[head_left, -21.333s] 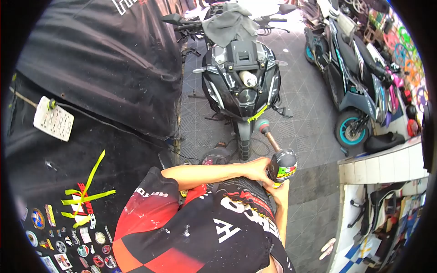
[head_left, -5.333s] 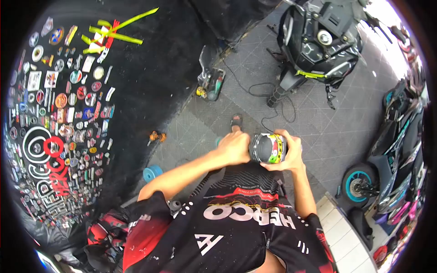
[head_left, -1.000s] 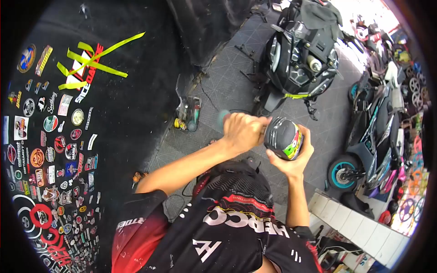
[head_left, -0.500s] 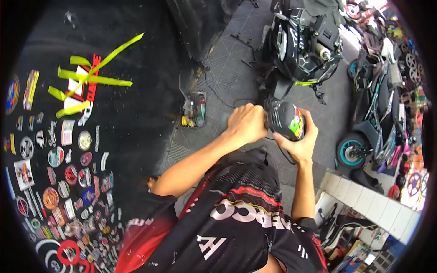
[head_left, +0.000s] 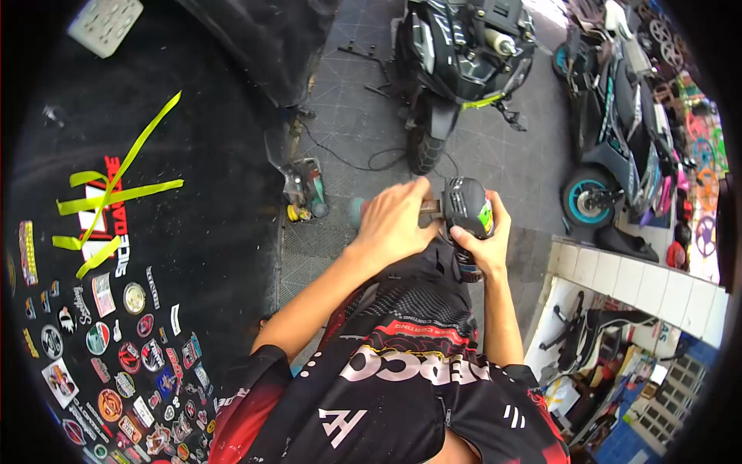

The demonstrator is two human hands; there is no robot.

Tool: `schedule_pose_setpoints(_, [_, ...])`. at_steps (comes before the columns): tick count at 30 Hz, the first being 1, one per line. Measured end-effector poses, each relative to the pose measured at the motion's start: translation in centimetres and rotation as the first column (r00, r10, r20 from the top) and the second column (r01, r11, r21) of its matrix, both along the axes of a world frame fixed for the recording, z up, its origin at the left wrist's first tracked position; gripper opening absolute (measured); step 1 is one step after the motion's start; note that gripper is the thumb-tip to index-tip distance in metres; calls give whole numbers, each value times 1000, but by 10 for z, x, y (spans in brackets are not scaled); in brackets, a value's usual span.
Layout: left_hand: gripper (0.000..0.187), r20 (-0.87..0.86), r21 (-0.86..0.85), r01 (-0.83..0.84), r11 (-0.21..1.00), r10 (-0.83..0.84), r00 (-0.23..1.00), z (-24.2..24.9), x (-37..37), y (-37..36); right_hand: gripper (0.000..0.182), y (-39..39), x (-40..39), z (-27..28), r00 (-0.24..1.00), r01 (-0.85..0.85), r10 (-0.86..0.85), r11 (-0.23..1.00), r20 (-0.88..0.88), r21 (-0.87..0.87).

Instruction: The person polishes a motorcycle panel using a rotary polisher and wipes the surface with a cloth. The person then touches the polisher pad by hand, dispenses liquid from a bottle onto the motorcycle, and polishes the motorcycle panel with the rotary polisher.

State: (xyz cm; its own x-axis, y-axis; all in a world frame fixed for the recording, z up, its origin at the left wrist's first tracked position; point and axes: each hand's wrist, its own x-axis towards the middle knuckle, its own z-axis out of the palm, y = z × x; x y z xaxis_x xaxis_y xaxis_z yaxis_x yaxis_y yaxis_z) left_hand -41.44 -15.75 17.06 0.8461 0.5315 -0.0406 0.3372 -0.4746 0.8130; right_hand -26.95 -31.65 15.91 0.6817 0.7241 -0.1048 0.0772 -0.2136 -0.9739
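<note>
My right hand [head_left: 488, 246] is wrapped around a black cordless power tool [head_left: 465, 203] with a bright green and yellow patch on its side. The darker lower end of the tool points down toward my shirt. At its left side, a short brownish shaft [head_left: 430, 207] sticks out. Curled around that shaft is my left hand [head_left: 396, 220], its knuckles facing up. Past its far side shows a blurred teal piece [head_left: 357, 212], whose kind I cannot make out. The fingers hide most of whatever lies between shaft and teal piece.
Ahead stands a black motorcycle [head_left: 464, 66], its tyre on the grey tiled floor [head_left: 352, 139]. Another motorcycle with a teal wheel rim [head_left: 591, 195] is at right, near a white tiled ledge [head_left: 634, 282]. A sticker-covered black surface [head_left: 209, 232] fills the left. A clear case [head_left: 309, 185] lies beside it.
The view has shifted, so the motorcycles sit further left. The tool has turned, and its lower end and side shaft now show. My left hand has opened slightly away from the tool's body.
</note>
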Motion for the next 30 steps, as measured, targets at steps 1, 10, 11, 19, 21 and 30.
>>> schedule_pose_setpoints(1, [38,132,-40,-6,999,11,991,10,1,3,69,-8,5,-1,999,36,-36,998,5,41])
schedule_pose_setpoints(10, [104,754,-589,156,793,471,457,157,26,29,84,-65,53,-4,991,-5,-10,994,132,112])
schedule_pose_setpoints(11, [106,650,-488,60,871,317,691,124,51,10,84,-67,54,-1,979,-37,10,991,202,129])
schedule_pose_setpoints(19, [103,376,-843,61,535,503,778,80,156,-11,86,-103,74,-4,944,-274,244,955,220,117])
schedule_pose_setpoints(21, [111,343,-819,1,574,487,803,102,141,-27,91,-117,89,-25,984,-171,154,963,94,210])
schedule_pose_setpoints(30, [94,0,-612,-189,768,239,971,18,196,-137,87,-153,158,-5,962,-199,162,967,222,159])
